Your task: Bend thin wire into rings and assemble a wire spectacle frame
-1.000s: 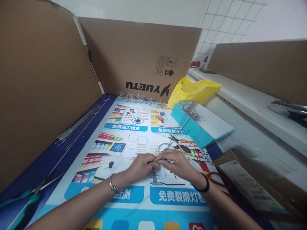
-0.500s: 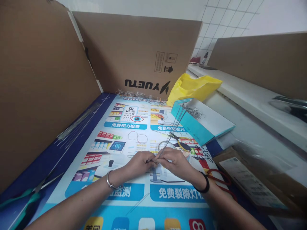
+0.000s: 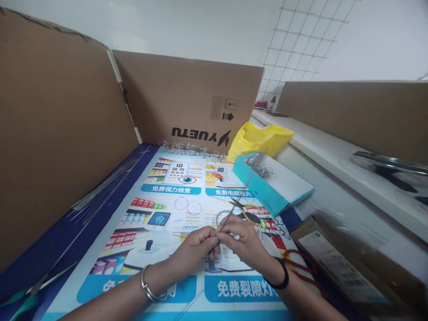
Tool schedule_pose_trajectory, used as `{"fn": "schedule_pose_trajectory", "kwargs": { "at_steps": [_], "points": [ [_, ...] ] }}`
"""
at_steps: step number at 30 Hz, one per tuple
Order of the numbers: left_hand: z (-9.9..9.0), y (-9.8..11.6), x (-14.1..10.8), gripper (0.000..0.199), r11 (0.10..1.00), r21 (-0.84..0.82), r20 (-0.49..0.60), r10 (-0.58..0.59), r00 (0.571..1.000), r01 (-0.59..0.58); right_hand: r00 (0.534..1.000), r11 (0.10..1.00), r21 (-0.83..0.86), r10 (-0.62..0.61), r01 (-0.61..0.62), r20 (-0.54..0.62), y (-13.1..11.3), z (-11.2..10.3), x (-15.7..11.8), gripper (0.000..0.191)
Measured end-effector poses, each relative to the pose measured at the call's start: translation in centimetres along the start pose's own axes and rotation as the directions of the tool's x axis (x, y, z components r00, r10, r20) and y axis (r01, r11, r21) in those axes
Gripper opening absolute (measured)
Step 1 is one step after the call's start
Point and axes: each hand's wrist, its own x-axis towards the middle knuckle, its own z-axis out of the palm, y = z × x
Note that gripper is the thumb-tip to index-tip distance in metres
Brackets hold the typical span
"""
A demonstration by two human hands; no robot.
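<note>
My left hand (image 3: 200, 244) and my right hand (image 3: 240, 237) meet over the printed mat, fingertips pinched together and nearly touching. Thin grey metal wires (image 3: 241, 192) rise from between the fingers of my right hand, slanting up and to the right. My left thumb and fingers close at the lower end of these wires, which the fingers hide. Just beyond my right hand lie pliers (image 3: 248, 211) with yellow and dark handles, beside a round wire coil (image 3: 221, 215) partly covered by that hand.
A blue-and-white box (image 3: 284, 183) holds small wire pieces, near a yellow bag (image 3: 257, 138). Loose straight wires (image 3: 103, 187) lie left, above teal-handled scissors (image 3: 31, 290). Cardboard panels (image 3: 187, 98) wall the back and left. Red handles (image 3: 301, 267) and a carton (image 3: 337, 263) stand right.
The view has tilted up, so the mat and surroundings sit lower. Both hands stay together at the wires; the left thumb now shows more clearly, and the wires look closer together.
</note>
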Motion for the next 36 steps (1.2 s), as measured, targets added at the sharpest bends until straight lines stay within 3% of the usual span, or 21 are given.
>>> {"fn": "schedule_pose_trajectory", "kwargs": {
  "at_steps": [4, 8, 11, 14, 16, 19, 22, 26, 29, 33, 36],
  "points": [
    [0.8, -0.3, -0.5, 0.035, 0.993, -0.111, -0.060, -0.051, 0.997, 0.044, 0.995, 0.995, -0.006, 0.096, -0.095, 0.025, -0.9, 0.0, 0.0, 0.020],
    [1.1, -0.1, -0.8, 0.031, 0.982, -0.154, -0.053, -0.115, 0.992, 0.105, 0.967, 0.946, -0.225, 0.250, -0.234, 0.045, -0.5, -2.3, -2.3, 0.018],
    [1.0, 0.1, -0.9, 0.031, 0.973, -0.187, -0.045, -0.144, 0.989, 0.133, 0.961, 0.806, -0.547, 0.277, -0.225, 0.014, 1.6, -6.2, -7.0, 0.024],
    [0.8, 0.3, -0.8, 0.031, 0.964, -0.221, -0.038, -0.160, 0.986, 0.147, 0.942, 0.533, -0.817, 0.335, -0.218, -0.033, 4.4, -10.3, -13.1, 0.029],
    [0.7, 0.3, -0.8, 0.029, 0.957, -0.247, -0.030, -0.168, 0.985, 0.156, 0.930, 0.426, -0.884, 0.366, -0.195, -0.029, 5.8, -12.1, -16.5, 0.031],
    [0.6, 0.3, -0.7, 0.026, 0.944, -0.277, -0.014, -0.190, 0.982, 0.178, 0.933, 0.377, -0.900, 0.349, -0.220, -0.082, 6.6, -12.8, -19.1, 0.033],
    [0.4, 0.1, -0.7, 0.024, 0.942, -0.279, -0.032, -0.204, 0.978, 0.187, 0.938, 0.415, -0.878, 0.333, -0.239, -0.098, 5.9, -12.2, -19.0, 0.031],
    [0.1, 0.0, -0.6, 0.023, 0.944, -0.265, -0.079, -0.222, 0.972, 0.194, 0.936, 0.497, -0.843, 0.352, -0.206, -0.022, 4.6, -11.5, -17.8, 0.037],
    [-0.1, 0.0, -0.5, 0.023, 0.942, -0.266, -0.109, -0.243, 0.964, 0.207, 0.910, 0.505, -0.834, 0.414, -0.221, 0.009, 4.1, -11.4, -17.0, 0.038],
    [-0.4, 0.3, -0.5, 0.021, 0.943, -0.261, -0.142, -0.247, 0.959, 0.205, 0.884, 0.540, -0.792, 0.468, -0.284, 0.002, 4.4, -11.4, -16.8, 0.038],
    [-0.9, 0.3, -0.4, 0.023, 0.946, -0.262, -0.141, -0.235, 0.962, 0.193, 0.864, 0.648, -0.641, 0.501, -0.412, -0.049, 4.6, -11.2, -17.3, 0.040]
  ]
}}
